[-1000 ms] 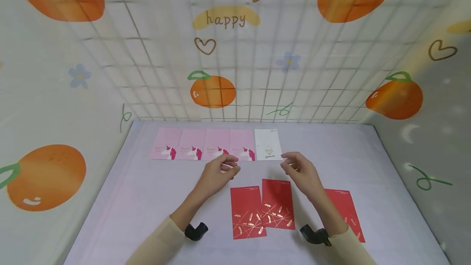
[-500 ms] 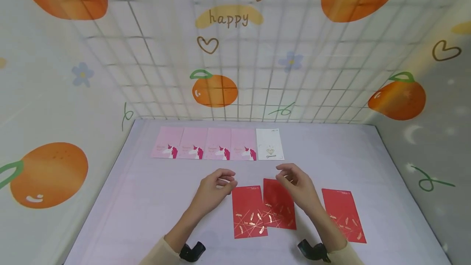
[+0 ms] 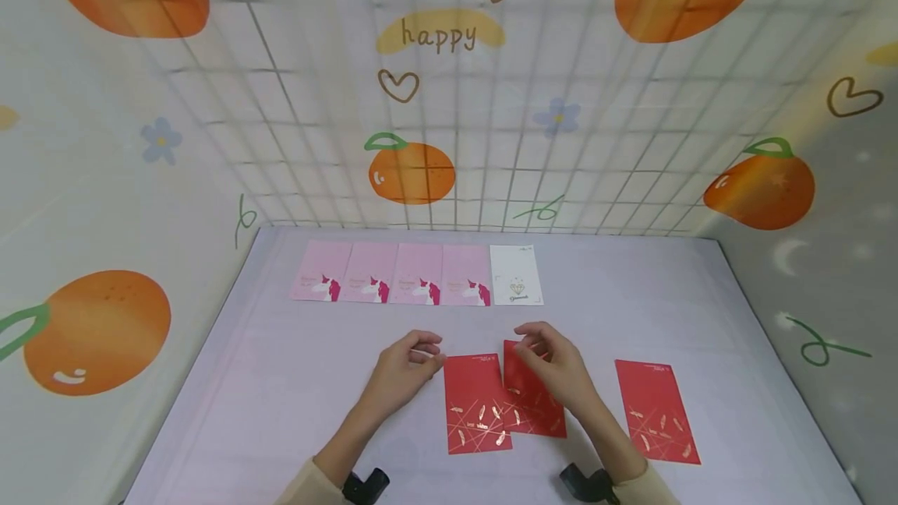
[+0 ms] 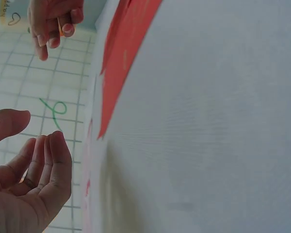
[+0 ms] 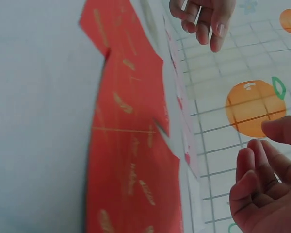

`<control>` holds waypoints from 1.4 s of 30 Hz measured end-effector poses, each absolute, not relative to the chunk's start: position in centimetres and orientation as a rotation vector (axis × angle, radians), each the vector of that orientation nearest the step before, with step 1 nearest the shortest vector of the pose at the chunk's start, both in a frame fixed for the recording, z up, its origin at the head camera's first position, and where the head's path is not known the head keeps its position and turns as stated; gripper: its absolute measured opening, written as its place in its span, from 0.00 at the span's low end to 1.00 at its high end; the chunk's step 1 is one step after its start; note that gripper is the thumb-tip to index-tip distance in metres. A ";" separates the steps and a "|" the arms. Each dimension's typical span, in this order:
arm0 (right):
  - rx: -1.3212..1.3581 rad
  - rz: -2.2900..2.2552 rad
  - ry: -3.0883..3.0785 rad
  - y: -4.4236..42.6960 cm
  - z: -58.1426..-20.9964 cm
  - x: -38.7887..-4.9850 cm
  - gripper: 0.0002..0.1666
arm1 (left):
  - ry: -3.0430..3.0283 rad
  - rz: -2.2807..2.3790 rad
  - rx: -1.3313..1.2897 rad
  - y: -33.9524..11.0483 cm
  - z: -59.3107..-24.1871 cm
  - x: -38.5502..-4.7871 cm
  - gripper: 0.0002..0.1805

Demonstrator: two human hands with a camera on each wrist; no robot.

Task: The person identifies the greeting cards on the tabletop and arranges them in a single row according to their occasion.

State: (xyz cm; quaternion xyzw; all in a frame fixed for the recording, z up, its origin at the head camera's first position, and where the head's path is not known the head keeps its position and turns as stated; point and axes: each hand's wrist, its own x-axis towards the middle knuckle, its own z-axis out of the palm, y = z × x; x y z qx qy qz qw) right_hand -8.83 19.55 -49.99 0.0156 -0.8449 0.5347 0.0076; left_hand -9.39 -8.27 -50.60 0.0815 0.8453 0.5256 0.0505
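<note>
My left hand (image 3: 401, 371) hovers just left of the left red card (image 3: 479, 404), its fingers loosely bent with nothing between them. Over the upper part of the middle red card (image 3: 533, 404) is my right hand (image 3: 557, 365), also holding nothing, thumb and fingers apart. These two red cards overlap slightly at their edges. A third red card (image 3: 658, 411) lies apart on the right. In the left wrist view the left hand (image 4: 31, 179) is raised off the table; the right wrist view shows the right hand (image 5: 271, 179) raised too.
Along the back of the pale table (image 3: 281, 380) lies a row of several pink unicorn cards (image 3: 417, 271), with a white card (image 3: 517, 275) at its right end. Printed curtains with oranges (image 3: 411, 174) stand around the back and sides.
Both hands have drawn back from the card row toward the front. The right hand has also shifted left, over the middle red card. The cards lie as before.
</note>
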 end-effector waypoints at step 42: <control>0.272 1.369 -3.035 18.1 -53.9 -10.3 0.32 | 2.637 1.166 0.314 -7.6 -53.0 -10.3 0.29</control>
